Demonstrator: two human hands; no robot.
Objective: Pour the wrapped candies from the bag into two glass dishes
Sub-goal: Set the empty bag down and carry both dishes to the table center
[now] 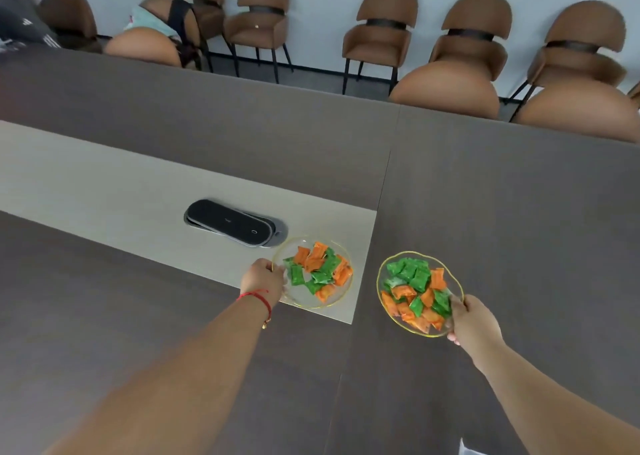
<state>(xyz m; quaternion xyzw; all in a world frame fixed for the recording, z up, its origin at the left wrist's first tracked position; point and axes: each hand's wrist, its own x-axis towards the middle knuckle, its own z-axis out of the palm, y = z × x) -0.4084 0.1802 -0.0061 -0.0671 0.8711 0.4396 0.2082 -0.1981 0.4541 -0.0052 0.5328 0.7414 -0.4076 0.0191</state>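
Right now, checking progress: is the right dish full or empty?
Full: green and orange candies cover the right dish, held by the right hand.

2 glass dishes (301, 301) (382, 283) w/ green+orange candies (317, 271).

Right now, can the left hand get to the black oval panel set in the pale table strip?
Probably yes. The left hand grips the left glass dish rim, and the black oval panel lies just beyond, nothing between; it must release the dish first.
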